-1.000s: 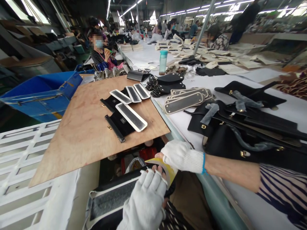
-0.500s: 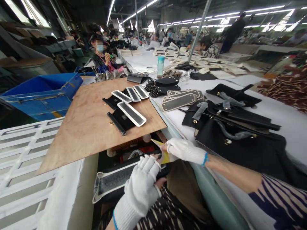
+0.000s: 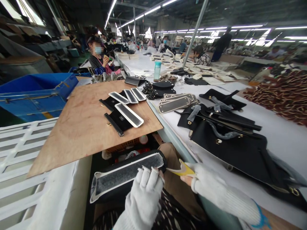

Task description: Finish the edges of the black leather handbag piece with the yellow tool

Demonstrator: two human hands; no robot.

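A black bag piece (image 3: 112, 195) lies across my lap, topped by a long dark panel with a white border (image 3: 127, 174). My left hand (image 3: 144, 195), in a white fingerless glove, grips this piece near its right end, fingertips over the panel's lower edge; the thumb is hidden. To the right, my gloved right hand (image 3: 211, 182) pinches a yellow strip that looks like peeled backing paper (image 3: 185, 170). The strip is bent, and its pale side points toward the panel. Nothing else shows in the right hand.
On the wooden board (image 3: 79, 115) lie black bag pieces and several white-bordered panels (image 3: 129, 115). The white table at right carries grey panels (image 3: 174, 104) and black bags (image 3: 230, 147). A blue bin (image 3: 35, 95) stands left. Beyond the board sits a masked person (image 3: 97, 59).
My right hand has moved right and down, away from the panel, with the yellow strip. The panel's right end is now uncovered. My left hand stays on the bag piece.
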